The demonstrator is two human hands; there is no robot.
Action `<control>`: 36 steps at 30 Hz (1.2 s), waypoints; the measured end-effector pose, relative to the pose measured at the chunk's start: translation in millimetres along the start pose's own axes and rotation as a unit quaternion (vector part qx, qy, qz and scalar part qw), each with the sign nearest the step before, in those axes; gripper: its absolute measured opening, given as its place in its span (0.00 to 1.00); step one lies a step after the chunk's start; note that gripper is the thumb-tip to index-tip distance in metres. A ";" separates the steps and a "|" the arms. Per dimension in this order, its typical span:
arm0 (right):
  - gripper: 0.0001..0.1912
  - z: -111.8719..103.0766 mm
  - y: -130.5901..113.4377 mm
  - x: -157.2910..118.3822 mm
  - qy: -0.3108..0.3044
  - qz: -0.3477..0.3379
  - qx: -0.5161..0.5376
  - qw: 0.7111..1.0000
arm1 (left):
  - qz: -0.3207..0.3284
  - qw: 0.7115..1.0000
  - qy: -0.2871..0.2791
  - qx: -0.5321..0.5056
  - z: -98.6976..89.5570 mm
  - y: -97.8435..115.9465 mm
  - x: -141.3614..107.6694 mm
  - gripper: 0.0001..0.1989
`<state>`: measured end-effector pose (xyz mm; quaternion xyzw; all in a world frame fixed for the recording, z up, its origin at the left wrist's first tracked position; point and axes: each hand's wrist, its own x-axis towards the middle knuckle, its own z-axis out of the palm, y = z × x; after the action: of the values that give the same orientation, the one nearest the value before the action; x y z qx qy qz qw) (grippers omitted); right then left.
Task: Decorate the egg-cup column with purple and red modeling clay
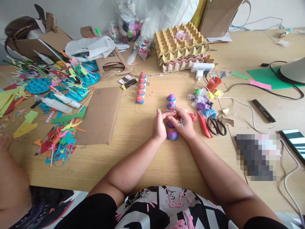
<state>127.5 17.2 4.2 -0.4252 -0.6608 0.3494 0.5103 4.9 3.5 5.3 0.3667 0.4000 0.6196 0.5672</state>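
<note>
Both hands meet over the middle of a row of purple-and-blue domed pieces standing on the wooden table. My left hand has its fingers bent toward the right one, palm facing inward. My right hand is closed, with a thin light-blue stick showing between its fingers. Whatever lies between the fingertips is too small to make out. Up and left of the hands stands a finished-looking row of red-and-blue domes with pins sticking out at its sides. Red clay in plastic lies just right of my right hand.
Black-handled scissors, clay bags and an orange cup are at right. Stacked egg trays stand behind. Cardboard, glue bottles and paper scraps lie left, near another person's arm.
</note>
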 end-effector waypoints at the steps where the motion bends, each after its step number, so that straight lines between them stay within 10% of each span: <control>1: 0.21 0.1 0.1 -0.2 -0.003 0.002 -0.004 1.000 | -0.003 1.000 -0.004 -0.003 0.1 0.0 -0.2 0.39; 36: 0.20 -2.3 -3.7 3.6 0.062 0.041 0.091 0.993 | 0.002 0.998 0.021 0.057 -2.4 -3.4 0.7 0.40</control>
<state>128.5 19.1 9.4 -0.4245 -0.5756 0.4014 0.5721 4.0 4.0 1.2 0.3866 0.4458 0.6045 0.5353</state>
